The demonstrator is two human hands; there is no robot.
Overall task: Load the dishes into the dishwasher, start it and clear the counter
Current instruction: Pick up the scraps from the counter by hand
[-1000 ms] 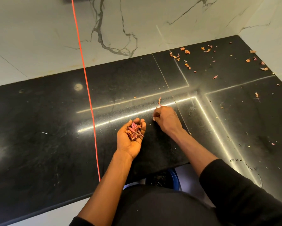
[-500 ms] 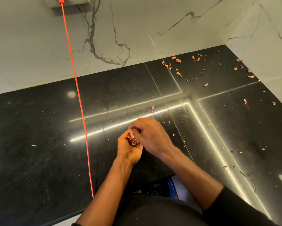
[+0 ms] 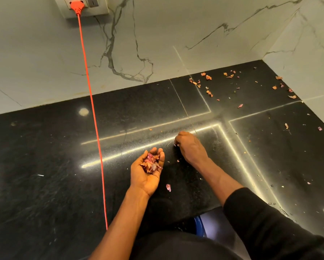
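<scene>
My left hand (image 3: 144,179) is held palm up just above the black counter (image 3: 54,166), its fingers cupped round a small heap of pink and orange onion peels (image 3: 150,163). To its right, my right hand (image 3: 192,147) lies knuckles up on the counter, with its fingertips curled and pinching a tiny peel scrap (image 3: 175,145). One loose peel (image 3: 168,187) lies on the counter between my two forearms. More peel scraps (image 3: 209,92) are scattered over the far right corner.
An orange cord (image 3: 93,119) runs from a wall socket (image 3: 76,5) down across the counter, left of my left hand. Marble walls (image 3: 176,34) close the back and right sides. A blue bin rim (image 3: 198,223) shows below the counter's front edge.
My right hand dropped a scrap into my left palm, then moved back out to the counter and pinched another. A peel has fallen beside my left wrist. The view tilted upward.
</scene>
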